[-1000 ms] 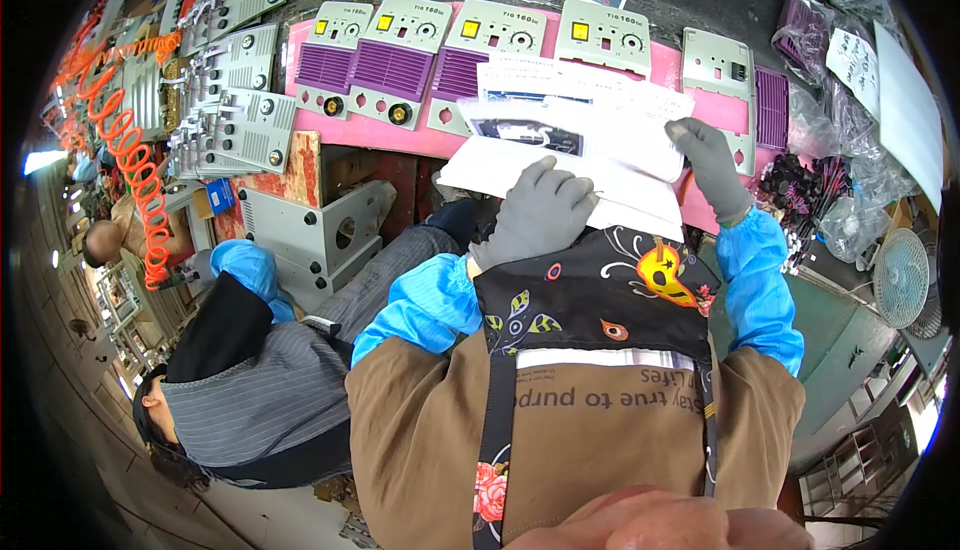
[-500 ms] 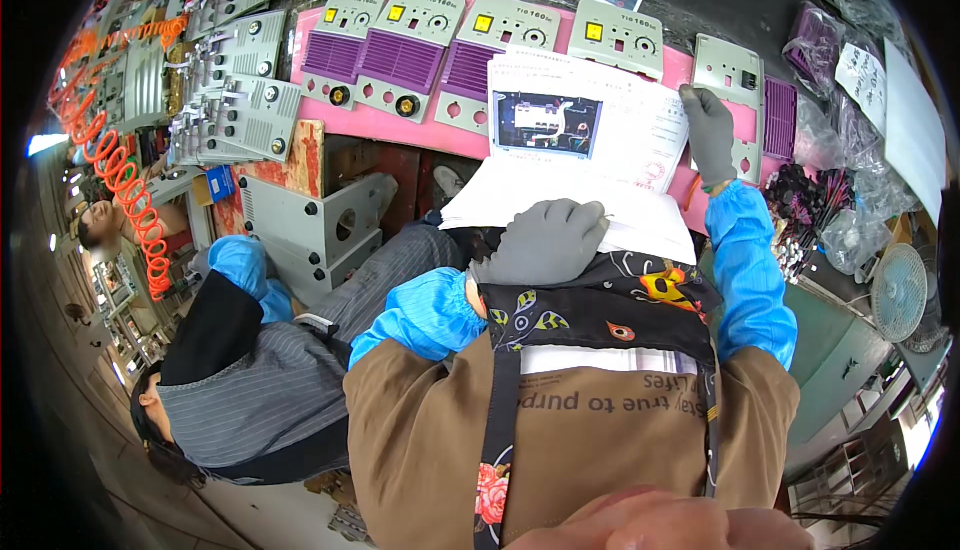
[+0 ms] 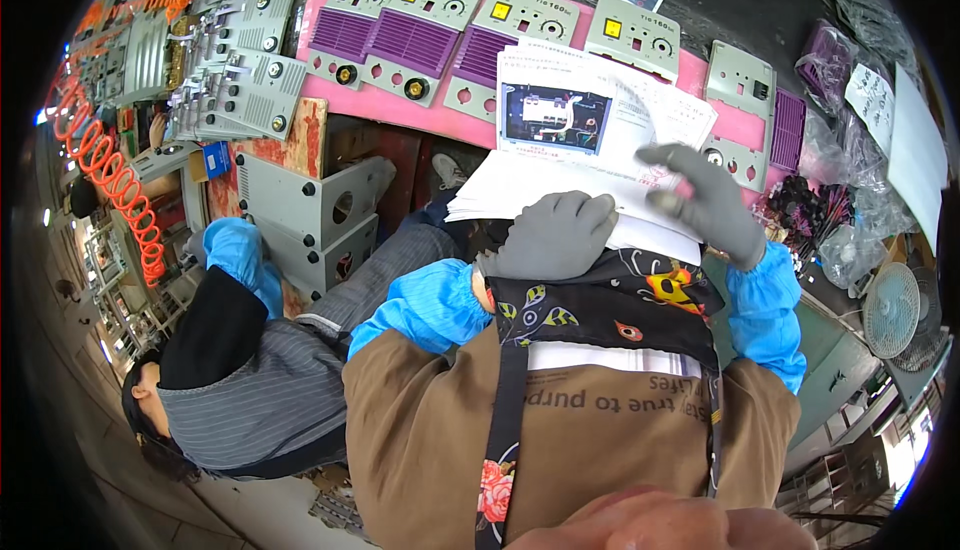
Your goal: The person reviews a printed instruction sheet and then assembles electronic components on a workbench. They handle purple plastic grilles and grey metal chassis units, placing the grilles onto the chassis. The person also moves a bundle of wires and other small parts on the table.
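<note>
Both gloved hands are seen over a stack of white papers (image 3: 560, 185): the left hand (image 3: 552, 238) is laid flat on its near edge, while the right hand (image 3: 705, 200) is raised, fingers loosely spread, apparently holding nothing. Beyond, grey front panels (image 3: 520, 35) are lined up on a pink-topped table (image 3: 400, 110).

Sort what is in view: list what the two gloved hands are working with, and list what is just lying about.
In hand:
- stack of white sheets, under the left hand
- printed sheet with a photo, at the right hand

Lying about:
- grey and purple front panels on the pink bench
- orange coiled hose
- grey metal box
- small fan
</note>
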`<state>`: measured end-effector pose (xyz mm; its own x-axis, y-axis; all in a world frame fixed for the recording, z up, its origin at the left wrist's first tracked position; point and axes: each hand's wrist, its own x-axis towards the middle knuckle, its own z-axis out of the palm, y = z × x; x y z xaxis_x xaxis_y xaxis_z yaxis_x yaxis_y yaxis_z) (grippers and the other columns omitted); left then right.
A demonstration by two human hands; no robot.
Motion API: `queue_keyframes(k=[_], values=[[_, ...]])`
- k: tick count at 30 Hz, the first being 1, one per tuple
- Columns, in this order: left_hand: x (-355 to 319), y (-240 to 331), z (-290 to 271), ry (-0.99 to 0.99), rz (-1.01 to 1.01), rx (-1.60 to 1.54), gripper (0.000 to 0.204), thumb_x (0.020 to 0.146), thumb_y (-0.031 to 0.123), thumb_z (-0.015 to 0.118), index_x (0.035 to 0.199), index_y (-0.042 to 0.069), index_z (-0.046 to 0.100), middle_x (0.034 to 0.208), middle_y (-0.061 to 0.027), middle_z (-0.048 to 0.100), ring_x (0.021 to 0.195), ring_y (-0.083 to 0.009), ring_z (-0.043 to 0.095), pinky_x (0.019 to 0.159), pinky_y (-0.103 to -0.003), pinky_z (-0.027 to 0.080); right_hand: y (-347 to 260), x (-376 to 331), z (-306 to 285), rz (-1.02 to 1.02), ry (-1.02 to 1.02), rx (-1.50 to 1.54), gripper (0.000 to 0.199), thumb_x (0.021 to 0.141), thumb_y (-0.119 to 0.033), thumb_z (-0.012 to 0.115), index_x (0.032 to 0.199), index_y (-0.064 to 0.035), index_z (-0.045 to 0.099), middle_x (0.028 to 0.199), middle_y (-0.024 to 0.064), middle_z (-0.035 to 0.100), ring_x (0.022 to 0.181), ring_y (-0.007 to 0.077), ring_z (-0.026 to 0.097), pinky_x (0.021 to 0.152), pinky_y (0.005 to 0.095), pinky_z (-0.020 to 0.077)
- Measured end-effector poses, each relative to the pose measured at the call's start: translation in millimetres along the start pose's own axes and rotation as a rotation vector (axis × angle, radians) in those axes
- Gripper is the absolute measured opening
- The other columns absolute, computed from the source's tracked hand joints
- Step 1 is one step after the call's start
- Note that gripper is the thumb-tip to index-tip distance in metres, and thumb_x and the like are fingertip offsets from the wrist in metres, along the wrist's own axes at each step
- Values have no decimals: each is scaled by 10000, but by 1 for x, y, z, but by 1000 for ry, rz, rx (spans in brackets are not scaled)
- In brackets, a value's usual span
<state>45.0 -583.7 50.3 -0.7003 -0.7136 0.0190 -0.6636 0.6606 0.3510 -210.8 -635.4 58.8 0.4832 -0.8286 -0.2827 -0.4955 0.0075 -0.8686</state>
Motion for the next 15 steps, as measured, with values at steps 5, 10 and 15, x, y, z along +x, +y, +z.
queue_keyframes(k=[5, 10, 15], values=[[1, 0, 3, 57, -5, -6, 332, 782, 195, 640, 1100, 116, 693, 1174, 15, 624, 1041, -164, 615, 761, -303, 551, -1, -6, 7, -29, -151, -65, 459, 869, -328, 739, 1245, -77, 655, 1134, 152, 678, 1103, 311, 639, 943, 391, 506], [9, -4, -5, 144, 67, 51, 305, 771, 192, 628, 1060, 110, 687, 1169, 6, 627, 1099, -185, 597, 860, -322, 532, 21, 1, 13, 7, -15, -207, 259, 906, -245, 674, 1115, -96, 716, 978, 150, 714, 929, 343, 679, 811, 419, 539], [14, -3, -17, 157, 107, 64, 302, 772, 196, 621, 1058, 118, 679, 1144, -9, 631, 1089, -195, 597, 892, -333, 514, 57, 31, 15, 113, 279, -323, 233, 940, -266, 624, 1087, -115, 722, 986, 141, 717, 873, 336, 691, 761, 422, 541]])
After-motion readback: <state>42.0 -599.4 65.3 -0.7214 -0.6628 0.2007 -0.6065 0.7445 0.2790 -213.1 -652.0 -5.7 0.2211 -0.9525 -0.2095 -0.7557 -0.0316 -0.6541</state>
